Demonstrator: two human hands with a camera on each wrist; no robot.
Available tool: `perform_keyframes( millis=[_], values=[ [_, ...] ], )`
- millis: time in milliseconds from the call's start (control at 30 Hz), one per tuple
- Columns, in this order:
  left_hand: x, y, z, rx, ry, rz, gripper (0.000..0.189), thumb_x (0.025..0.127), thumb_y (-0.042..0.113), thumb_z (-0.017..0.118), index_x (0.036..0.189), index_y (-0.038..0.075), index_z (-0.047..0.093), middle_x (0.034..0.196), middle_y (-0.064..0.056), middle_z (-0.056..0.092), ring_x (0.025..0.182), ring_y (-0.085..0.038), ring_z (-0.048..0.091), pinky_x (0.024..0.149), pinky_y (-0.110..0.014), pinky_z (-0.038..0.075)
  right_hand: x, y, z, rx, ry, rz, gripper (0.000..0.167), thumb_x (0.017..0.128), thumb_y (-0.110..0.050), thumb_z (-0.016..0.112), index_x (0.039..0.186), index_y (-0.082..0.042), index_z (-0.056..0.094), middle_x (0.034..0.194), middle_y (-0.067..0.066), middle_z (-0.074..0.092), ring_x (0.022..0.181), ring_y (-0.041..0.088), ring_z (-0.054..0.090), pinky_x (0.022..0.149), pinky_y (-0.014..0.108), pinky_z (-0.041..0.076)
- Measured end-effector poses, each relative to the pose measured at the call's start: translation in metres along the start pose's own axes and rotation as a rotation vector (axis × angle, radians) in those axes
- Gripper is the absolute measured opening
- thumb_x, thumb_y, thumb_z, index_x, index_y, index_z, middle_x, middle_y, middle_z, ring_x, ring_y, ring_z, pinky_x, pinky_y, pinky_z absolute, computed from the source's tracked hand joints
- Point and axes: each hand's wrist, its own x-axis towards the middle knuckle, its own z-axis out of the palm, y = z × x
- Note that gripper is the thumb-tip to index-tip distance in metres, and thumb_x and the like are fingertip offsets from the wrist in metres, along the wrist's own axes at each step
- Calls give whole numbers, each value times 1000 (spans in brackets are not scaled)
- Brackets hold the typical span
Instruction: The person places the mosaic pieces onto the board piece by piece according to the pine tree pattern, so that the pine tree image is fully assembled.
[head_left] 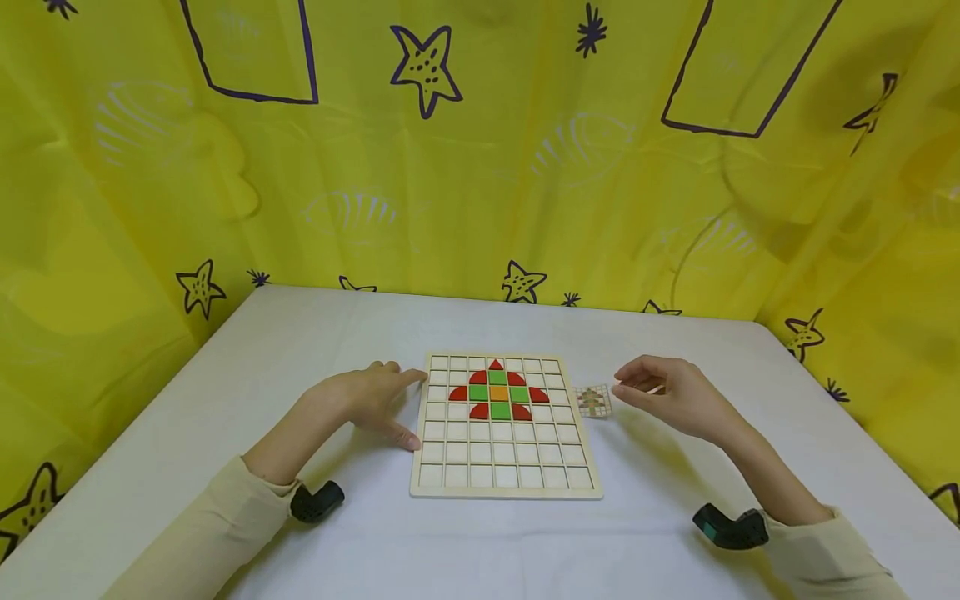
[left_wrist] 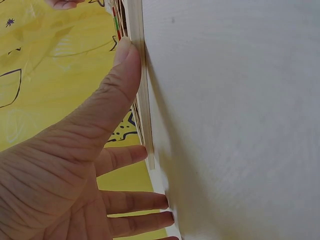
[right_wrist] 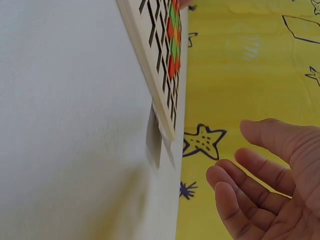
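A wooden grid board [head_left: 495, 431] lies on the white table, with red, green and orange tiles set in its upper middle cells. An orange square tile [head_left: 498, 393] sits among green squares [head_left: 500, 411], with red quarter-round pieces [head_left: 538, 395] at the sides and a small red triangle [head_left: 496, 364] on top. Thumb and forefinger of my left hand [head_left: 375, 396] touch the board's left edge, fingers spread. My right hand [head_left: 678, 396] hovers right of a small pattern card [head_left: 595, 402] at the board's right edge. Its fingers are loosely bent and, in the right wrist view, hold nothing.
A yellow curtain [head_left: 465, 183] with drawn stars and fish closes off the back and both sides of the white table [head_left: 495, 550]. Black wrist cameras [head_left: 318, 502] sit at both sleeve cuffs, low over the table.
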Motion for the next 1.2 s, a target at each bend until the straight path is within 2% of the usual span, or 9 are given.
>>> perform_keyframes(
  millis=[100,200,333,500,700,967,1200],
  values=[
    [0,0,0,2,0,-1,104,75,60,84,156,13,40,143,-23,49,132,-39,48,104,-62,45,-3,4,-3,-24,14,-3,26,96,-26,74,112,-6,71,99,0,73,91,15,68,82,32,56],
    [1,-1,0,3,-1,-4,104,75,61,84,156,14,39,143,-22,50,132,-38,48,104,-61,45,-6,9,-7,-45,24,-6,33,95,-26,76,116,-2,69,106,8,73,96,22,69,85,39,57],
    [1,-1,0,6,0,-4,104,75,61,84,156,14,40,142,-22,50,132,-38,48,103,-61,45,-9,15,-11,-67,26,-2,38,92,-24,79,119,0,68,113,18,71,102,32,69,85,40,58],
    [1,-1,-1,10,-2,-1,104,75,61,83,156,14,39,144,-23,49,133,-39,48,104,-62,45,-12,25,-14,-75,14,-18,42,88,-19,82,121,2,67,120,23,68,105,37,68,86,43,59],
    [1,-1,-1,9,0,7,103,76,61,83,156,14,39,141,-21,50,131,-38,48,103,-61,46,-18,38,-18,-95,1,-36,43,86,-16,84,122,2,67,121,20,70,105,37,67,83,36,58],
    [0,-1,-2,4,-2,0,104,76,61,83,156,14,39,144,-23,48,133,-39,47,104,-62,45,-21,55,-23,-121,-44,-20,42,84,-13,85,120,1,67,115,15,72,106,36,66,81,34,59],
    [0,0,-1,-2,-7,-8,103,76,61,84,156,14,39,145,-23,48,133,-39,47,104,-62,45,-23,65,-22,-135,-65,-17,43,82,-8,85,120,4,67,115,16,72,104,36,65,78,33,58]
  ],
)
